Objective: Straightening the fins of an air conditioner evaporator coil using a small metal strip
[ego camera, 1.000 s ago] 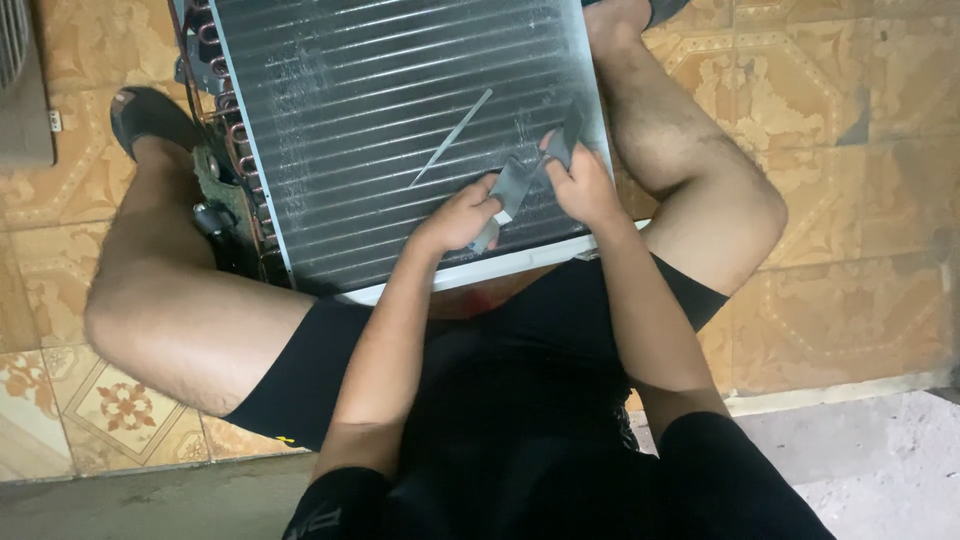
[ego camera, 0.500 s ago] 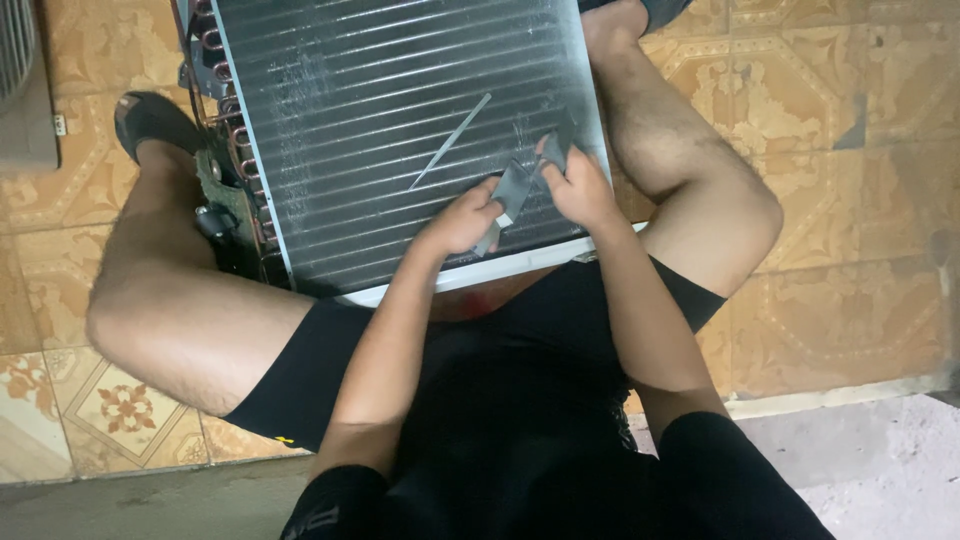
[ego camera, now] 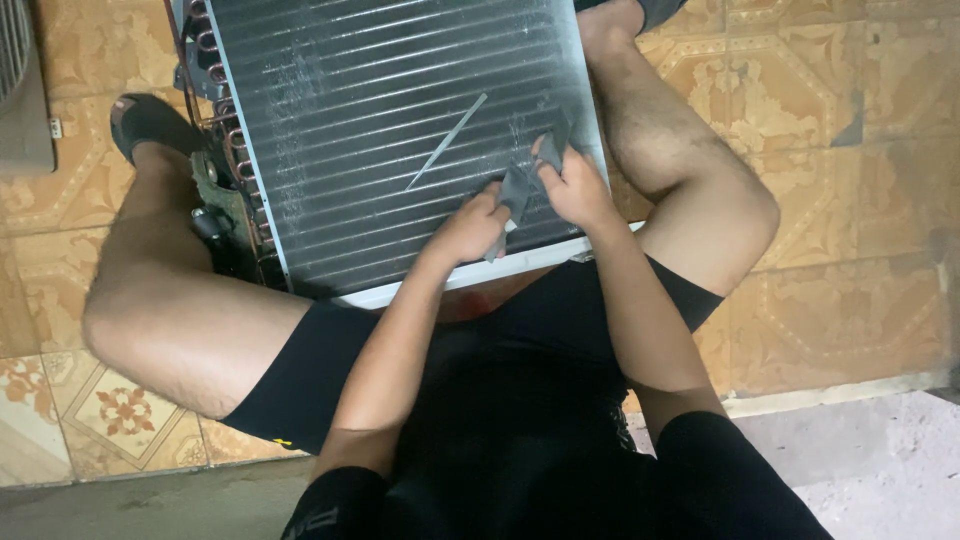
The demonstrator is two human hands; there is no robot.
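Note:
A large finned metal coil panel lies on the floor between my bent legs, with copper tube bends along its left side. Both hands rest on its near right part. My left hand and my right hand each pinch a small grey piece of cloth-like material held between them against the fins. A thin metal strip lies diagonally on the fins just beyond my hands.
Patterned orange floor tiles surround me. My left foot in a dark sandal is beside the panel's tube side. A grey box edge stands at far left. A concrete step runs along the near side.
My hands have stayed on the same spot of the panel, shifting only slightly with the grey piece. The view has drifted a little.

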